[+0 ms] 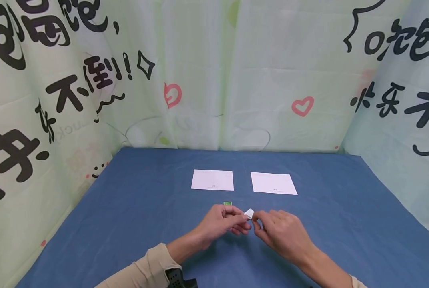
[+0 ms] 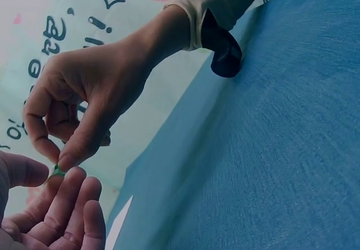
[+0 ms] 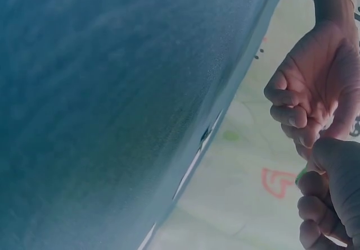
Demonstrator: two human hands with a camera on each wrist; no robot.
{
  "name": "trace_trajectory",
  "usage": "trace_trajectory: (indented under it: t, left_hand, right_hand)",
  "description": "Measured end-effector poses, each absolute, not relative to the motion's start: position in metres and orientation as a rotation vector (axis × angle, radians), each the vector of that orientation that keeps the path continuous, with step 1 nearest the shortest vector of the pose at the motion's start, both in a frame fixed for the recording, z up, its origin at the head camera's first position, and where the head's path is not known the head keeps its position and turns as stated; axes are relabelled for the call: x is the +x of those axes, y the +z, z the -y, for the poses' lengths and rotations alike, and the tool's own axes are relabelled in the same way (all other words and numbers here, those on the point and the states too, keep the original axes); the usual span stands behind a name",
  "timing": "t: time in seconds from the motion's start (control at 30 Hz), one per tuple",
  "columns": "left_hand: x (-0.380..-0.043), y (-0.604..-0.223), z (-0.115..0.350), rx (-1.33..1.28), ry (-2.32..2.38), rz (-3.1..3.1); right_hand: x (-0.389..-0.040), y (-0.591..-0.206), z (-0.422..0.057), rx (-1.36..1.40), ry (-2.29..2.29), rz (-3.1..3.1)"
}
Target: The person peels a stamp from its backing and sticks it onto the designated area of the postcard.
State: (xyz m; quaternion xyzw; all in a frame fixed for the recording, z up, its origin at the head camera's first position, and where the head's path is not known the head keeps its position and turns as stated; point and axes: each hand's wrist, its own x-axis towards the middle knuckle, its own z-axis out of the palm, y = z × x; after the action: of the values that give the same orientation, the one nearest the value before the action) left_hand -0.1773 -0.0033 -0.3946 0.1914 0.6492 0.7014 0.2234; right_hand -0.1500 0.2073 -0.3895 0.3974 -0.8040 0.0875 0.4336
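Observation:
A small folded piece, white in the head view and green-edged in the left wrist view, is held between both hands over the table. My left hand pinches its left side with thumb and index finger, the other fingers loosely curled. At the opposite side, the thumb and index fingertip of my right hand pinch it. Most of the piece is hidden behind fingertips in the right wrist view, where a green edge shows. Just behind my left hand, a small green square lies on the cloth.
Two white sheets with a tiny print, a left one and a right one, lie side by side beyond the hands on the blue tablecloth. Pale printed curtains enclose the back and sides. A black device sits on the left wrist.

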Motion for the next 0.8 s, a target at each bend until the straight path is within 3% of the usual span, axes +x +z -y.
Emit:
trace_trajectory:
  t: [0.8]
  left_hand:
    - [-0.174,-0.397,0.008,0.605,1.871,-1.913]
  right_hand:
    - [-0.139,-0.384,-0.206,1.012,0.248,2.045]
